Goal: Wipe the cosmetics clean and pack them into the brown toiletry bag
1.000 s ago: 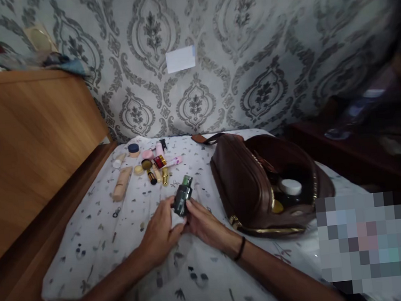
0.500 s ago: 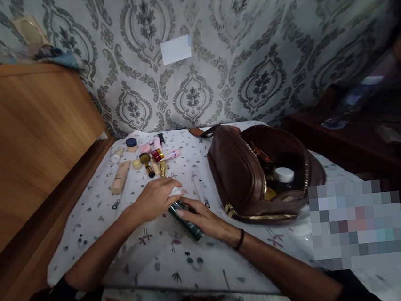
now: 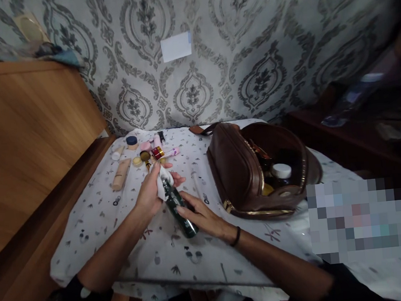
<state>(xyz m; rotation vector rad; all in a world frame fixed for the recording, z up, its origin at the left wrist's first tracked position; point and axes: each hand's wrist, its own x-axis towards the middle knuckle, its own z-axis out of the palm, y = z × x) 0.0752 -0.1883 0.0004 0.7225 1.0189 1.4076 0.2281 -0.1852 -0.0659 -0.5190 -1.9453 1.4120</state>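
Note:
My right hand (image 3: 201, 213) is closed around a dark green bottle (image 3: 181, 216), which slants with its top end up and to the left. My left hand (image 3: 150, 193) holds a crumpled white wipe (image 3: 163, 180) against the top end of the bottle, its fingers partly stretched out past the cloth. The wipe hides the bottle's top. Just beyond my left hand lies a cluster of cosmetics, with a red jar with a gold lid (image 3: 157, 152), a beige tube (image 3: 121, 174) and a jar with a dark blue lid (image 3: 132, 143).
To the right stands an open brown leather bag (image 3: 235, 166) with a white-lidded jar (image 3: 281, 171) inside. A wooden cabinet (image 3: 34, 119) borders the left side. The patterned cloth (image 3: 211, 258) covers the table. A clear plastic bottle (image 3: 351, 100) lies on a dark surface at right.
My left hand has turned from palm down over the bottle's top to its left side, showing the wipe. The bottle's top end has come up a little, still in my right hand.

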